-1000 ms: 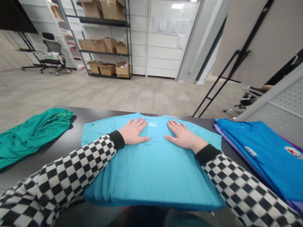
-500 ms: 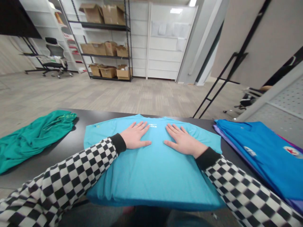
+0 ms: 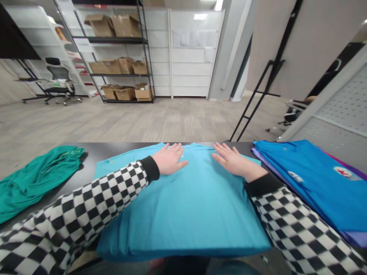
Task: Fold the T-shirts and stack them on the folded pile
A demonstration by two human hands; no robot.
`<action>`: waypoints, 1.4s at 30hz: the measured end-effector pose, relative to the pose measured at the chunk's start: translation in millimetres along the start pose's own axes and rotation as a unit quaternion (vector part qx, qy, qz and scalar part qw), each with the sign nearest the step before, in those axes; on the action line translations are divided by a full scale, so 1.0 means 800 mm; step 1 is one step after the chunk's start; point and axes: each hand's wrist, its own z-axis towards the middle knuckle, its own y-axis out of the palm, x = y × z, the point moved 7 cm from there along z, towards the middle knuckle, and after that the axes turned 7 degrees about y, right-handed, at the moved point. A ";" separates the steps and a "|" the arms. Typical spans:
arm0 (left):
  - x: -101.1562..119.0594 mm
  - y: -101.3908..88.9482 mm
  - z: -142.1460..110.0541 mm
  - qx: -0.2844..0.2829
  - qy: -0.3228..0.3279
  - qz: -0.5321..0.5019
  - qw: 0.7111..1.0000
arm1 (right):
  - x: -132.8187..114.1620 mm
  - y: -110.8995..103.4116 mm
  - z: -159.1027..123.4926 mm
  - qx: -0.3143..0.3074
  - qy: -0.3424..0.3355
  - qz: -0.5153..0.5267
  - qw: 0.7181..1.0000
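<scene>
A light blue T-shirt [image 3: 183, 206] lies spread over the dark table, its collar at the far edge and its lower end hanging over the near edge. My left hand [image 3: 169, 158] rests on the upper chest left of centre, fingers extended and partly covering a small white print. On the other side of the chest, my right hand [image 3: 233, 159] lies with its fingers stretched out, near the right shoulder. Neither hand grips the cloth.
A crumpled green garment [image 3: 43, 172] lies at the table's left. Blue and purple shirts [image 3: 315, 179] are stacked at the right. Beyond the dark table [image 3: 91, 151] stand a shelf with cardboard boxes [image 3: 123, 67], an office chair [image 3: 59, 80] and a black-framed stand [image 3: 255, 99].
My right hand has slid outward to the right and a little away from me, widening the gap between the hands. My left hand stays near the chest print. The camera view has tilted up slightly.
</scene>
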 end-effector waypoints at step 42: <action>0.375 0.050 -0.070 -0.058 0.347 -0.177 0.919 | 0.110 0.018 0.030 -0.022 0.107 0.030 0.994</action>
